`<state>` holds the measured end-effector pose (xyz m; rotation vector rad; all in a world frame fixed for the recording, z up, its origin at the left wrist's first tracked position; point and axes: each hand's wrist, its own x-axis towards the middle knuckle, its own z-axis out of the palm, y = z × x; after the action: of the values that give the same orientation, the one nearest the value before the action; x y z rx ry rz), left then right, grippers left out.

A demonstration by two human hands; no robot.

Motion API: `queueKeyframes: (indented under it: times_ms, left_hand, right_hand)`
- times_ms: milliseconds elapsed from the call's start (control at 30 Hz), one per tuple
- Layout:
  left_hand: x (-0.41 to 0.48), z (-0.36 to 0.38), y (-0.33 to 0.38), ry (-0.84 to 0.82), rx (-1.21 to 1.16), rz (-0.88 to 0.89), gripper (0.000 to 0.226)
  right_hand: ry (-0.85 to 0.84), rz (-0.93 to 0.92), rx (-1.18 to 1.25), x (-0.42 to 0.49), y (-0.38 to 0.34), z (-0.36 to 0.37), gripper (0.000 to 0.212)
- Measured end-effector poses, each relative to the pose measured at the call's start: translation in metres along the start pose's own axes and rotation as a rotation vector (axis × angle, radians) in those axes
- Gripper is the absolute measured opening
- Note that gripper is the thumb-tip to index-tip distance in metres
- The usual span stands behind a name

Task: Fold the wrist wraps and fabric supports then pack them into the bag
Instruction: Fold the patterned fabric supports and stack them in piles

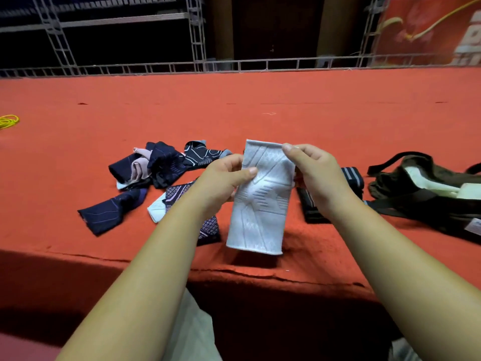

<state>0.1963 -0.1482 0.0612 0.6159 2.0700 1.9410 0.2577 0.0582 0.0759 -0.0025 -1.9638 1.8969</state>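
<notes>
A white knitted fabric support [260,204] hangs upright above the red stage floor, unfolded, held at its top. My left hand [223,178] pinches its upper left edge, thumb on the front. My right hand [315,173] grips its upper right corner. A heap of dark navy and pink supports [156,165] lies to the left, with another navy one [112,209] nearer the edge. A patterned dark support [208,230] lies under my left forearm. A dark olive bag [426,188] lies open at the right, with white fabric inside.
Dark striped wrist wraps [351,178] lie behind my right hand, partly hidden. The red carpet's front edge [260,272] drops off just below the support. A yellow cord [9,121] lies at the far left. Metal truss rails [260,65] line the back.
</notes>
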Motion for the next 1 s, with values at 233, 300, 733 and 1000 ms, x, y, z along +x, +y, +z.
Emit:
queueKeyframes:
  times_ms: [233, 300, 733, 1000]
  left_hand:
    - [0.015, 0.035, -0.004, 0.054, -0.169, -0.091, 0.017]
    - [0.019, 0.042, -0.015, 0.084, -0.127, -0.125, 0.021]
    - [0.045, 0.041, -0.058, 0.108, -0.144, -0.098, 0.023]
    - [0.049, 0.025, -0.058, 0.033, -0.079, -0.018, 0.022]
  right_hand:
    - [-0.05, 0.117, -0.151, -0.006, 0.022, -0.03, 0.013]
    - [-0.013, 0.125, -0.177, -0.009, 0.035, -0.033, 0.012]
    - [-0.046, 0.193, -0.068, 0.002, 0.076, -0.046, 0.024]
    - [-0.021, 0.166, -0.015, 0.011, 0.085, -0.043, 0.026]
